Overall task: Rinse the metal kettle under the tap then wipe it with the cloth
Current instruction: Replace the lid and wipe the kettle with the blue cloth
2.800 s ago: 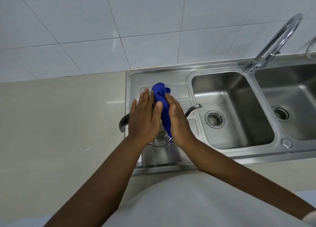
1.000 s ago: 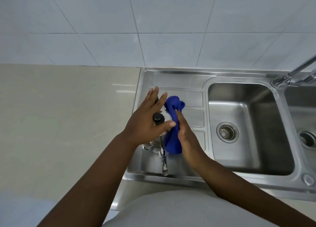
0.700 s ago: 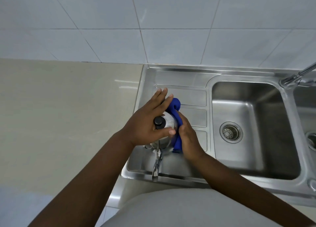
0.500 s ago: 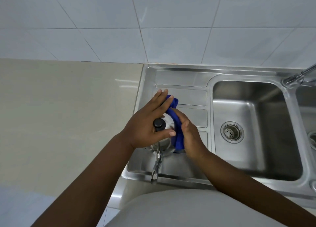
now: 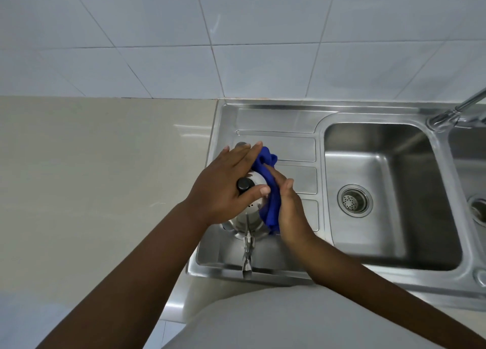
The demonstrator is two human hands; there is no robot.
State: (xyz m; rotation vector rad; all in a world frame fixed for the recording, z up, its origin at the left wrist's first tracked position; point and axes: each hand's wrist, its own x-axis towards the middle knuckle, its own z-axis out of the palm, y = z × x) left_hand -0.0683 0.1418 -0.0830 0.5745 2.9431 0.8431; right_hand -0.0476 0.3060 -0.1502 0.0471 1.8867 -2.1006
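The metal kettle [image 5: 249, 217] stands on the steel draining board [image 5: 276, 122] left of the sink basin. Its black lid knob [image 5: 244, 184] shows between my fingers, and its spout points toward me. My left hand [image 5: 223, 185] lies flat over the lid and left side, holding the kettle. My right hand [image 5: 289, 212] presses the blue cloth [image 5: 268, 191] against the kettle's right side. The cloth's upper end bunches above the kettle. Most of the kettle's body is hidden under my hands.
The sink basin [image 5: 389, 164] with its round drain [image 5: 355, 199] lies to the right. A tap base [image 5: 441, 118] stands at the far right, with a second basin [image 5: 470, 164] beyond. A beige counter [image 5: 105, 178] spreads left, and a white tiled wall rises behind.
The kettle has turned so its spout now points toward me. My right hand has slid the blue cloth down along the kettle's right side. My left hand stays on the lid.
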